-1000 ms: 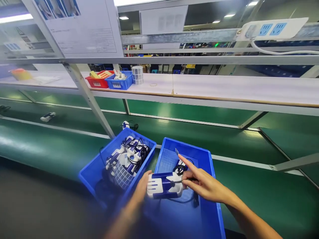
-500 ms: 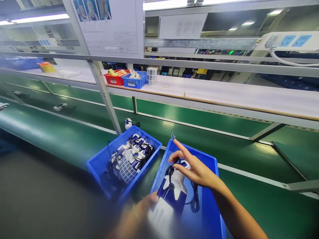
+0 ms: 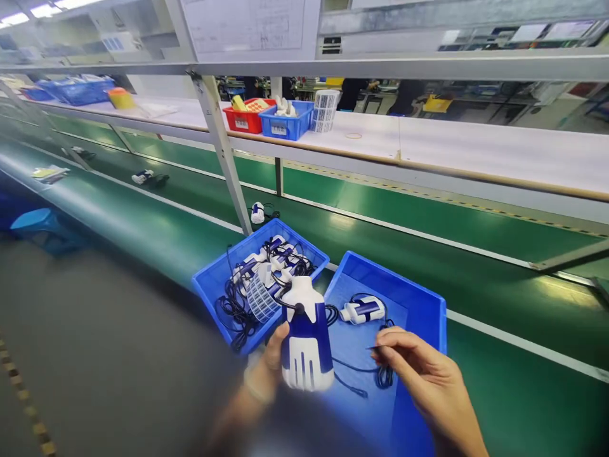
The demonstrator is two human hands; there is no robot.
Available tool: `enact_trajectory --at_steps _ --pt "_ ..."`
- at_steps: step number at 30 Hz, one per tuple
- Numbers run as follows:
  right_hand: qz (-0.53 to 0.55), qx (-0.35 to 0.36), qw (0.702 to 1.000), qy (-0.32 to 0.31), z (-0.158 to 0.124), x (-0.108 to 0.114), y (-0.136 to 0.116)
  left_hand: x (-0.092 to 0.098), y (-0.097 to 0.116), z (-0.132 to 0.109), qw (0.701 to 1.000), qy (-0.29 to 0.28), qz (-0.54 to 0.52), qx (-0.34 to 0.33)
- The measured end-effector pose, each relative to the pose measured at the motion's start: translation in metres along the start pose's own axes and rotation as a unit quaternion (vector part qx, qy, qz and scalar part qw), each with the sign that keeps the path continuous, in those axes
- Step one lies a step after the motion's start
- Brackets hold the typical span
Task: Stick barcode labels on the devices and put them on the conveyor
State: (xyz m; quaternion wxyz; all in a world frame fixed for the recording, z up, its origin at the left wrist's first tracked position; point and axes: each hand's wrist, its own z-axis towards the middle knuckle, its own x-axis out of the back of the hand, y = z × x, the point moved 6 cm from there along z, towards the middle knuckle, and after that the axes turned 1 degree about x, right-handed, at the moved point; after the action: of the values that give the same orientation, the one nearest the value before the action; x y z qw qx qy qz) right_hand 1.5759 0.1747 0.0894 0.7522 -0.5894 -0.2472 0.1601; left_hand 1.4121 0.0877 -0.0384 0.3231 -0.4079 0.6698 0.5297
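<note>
We grip the white-and-blue corded device (image 3: 308, 333) with our left hand (image 3: 270, 363), in front of two blue crates (image 3: 419, 303), our right hand (image 3: 423, 377) pinching a thin slip (image 3: 373, 348), and judge the device stiff, light and slick, best held round its broad body (image 3: 307, 348), clear of the cord (image 3: 287, 306).

Blue-white device (image 3: 308, 339) now upright, neck up

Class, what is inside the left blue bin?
Several blue-and-white devices, black cables and a curled label strip. Anything beneath them, or behind the held device, is covered.
</note>
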Motion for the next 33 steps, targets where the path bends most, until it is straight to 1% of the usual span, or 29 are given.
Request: enact_trajectory --at_steps 2,4,5,8,11,13,16,18,24,33 --pt "0.019 -0.02 0.999 -0.037 -0.004 -0.015 -0.004 -0.003 0.005 -0.001 0.999 0.032 -0.014 -0.024" --pt "0.028 -0.035 0.996 -0.071 -0.006 -0.029 -0.007 -0.005 0.008 -0.004 0.996 0.065 0.009 -0.065" --pt "0.031 -0.04 0.995 -0.087 -0.007 -0.036 -0.007 -0.007 0.007 -0.005 0.994 0.071 0.023 -0.073" --pt "0.048 -0.072 0.989 -0.117 -0.012 -0.054 -0.002 -0.013 -0.002 -0.009 0.996 0.054 0.041 -0.061" --pt "0.1 -0.141 0.98 -0.101 -0.018 -0.066 0.011 -0.014 -0.005 -0.013 0.994 0.059 0.045 -0.083" --pt "0.126 -0.158 0.977 -0.07 -0.022 -0.069 0.015 -0.012 -0.003 -0.014 0.989 0.08 0.055 -0.115" --pt "0.107 -0.134 0.984 -0.039 -0.023 -0.07 0.014 -0.01 -0.002 -0.016 0.983 0.102 0.064 -0.142" --pt "0.08 -0.116 0.99 -0.03 -0.023 -0.07 0.013 -0.008 -0.002 -0.017 0.98 0.108 0.069 -0.15" --pt "0.019 -0.086 0.996 -0.025 -0.024 -0.07 0.009 -0.006 -0.002 -0.018 0.979 0.109 0.072 -0.154" --pt "0.005 -0.082 0.996 -0.04 -0.021 -0.071 0.008 -0.012 0.001 -0.016 0.983 0.091 0.062 -0.15"
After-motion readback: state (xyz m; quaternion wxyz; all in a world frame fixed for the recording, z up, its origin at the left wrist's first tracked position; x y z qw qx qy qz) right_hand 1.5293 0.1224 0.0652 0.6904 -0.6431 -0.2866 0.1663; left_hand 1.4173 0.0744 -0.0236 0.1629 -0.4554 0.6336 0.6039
